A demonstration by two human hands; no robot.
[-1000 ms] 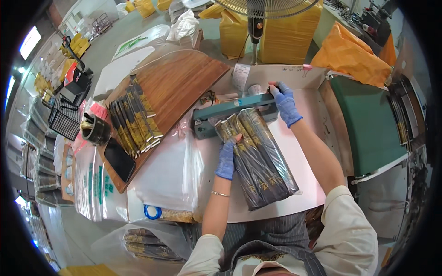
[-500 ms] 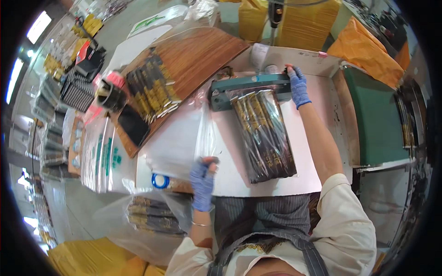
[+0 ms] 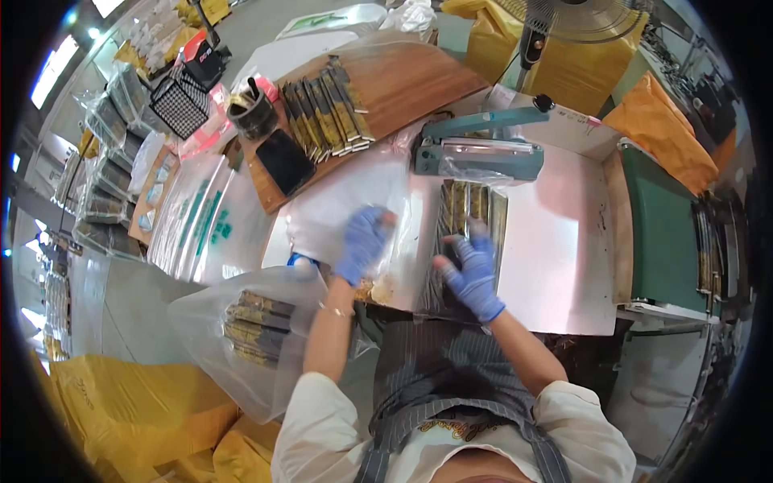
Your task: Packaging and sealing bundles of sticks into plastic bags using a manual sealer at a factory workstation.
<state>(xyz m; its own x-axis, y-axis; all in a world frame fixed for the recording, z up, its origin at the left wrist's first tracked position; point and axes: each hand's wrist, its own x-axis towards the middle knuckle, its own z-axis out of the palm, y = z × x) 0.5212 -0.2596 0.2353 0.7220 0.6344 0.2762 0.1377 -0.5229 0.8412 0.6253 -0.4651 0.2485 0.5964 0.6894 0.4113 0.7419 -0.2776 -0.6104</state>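
In a blue fingerless-tipped glove, my right hand (image 3: pixel 475 278) is over a clear plastic bag of dark and gold slim packets (image 3: pixel 463 201), thumb and fingers spread apart. The bag lies on the white worktop just in front of a teal hand-lever heat sealer (image 3: pixel 479 157), whose arm is raised. My left hand (image 3: pixel 362 245), gloved alike, is over a pile of clear plastic bags (image 3: pixel 330 213); its fingers are smeared by motion, and I see nothing held in it.
More slim packets (image 3: pixel 322 113) lie on a brown wooden board (image 3: pixel 394 76) beside a black phone (image 3: pixel 284 163) and a dark cup (image 3: pixel 251 117). A clear sack of filled packs (image 3: pixel 258 326) hangs at the left. A fan (image 3: pixel 584 16) stands behind; a green panel (image 3: pixel 664 217) is right.
My right hand has left the sealer's lever, which has risen, and come down onto the bagged packets. The bag is nearer, apart from the sealer's jaw. My left hand has moved up over the plastic bags.
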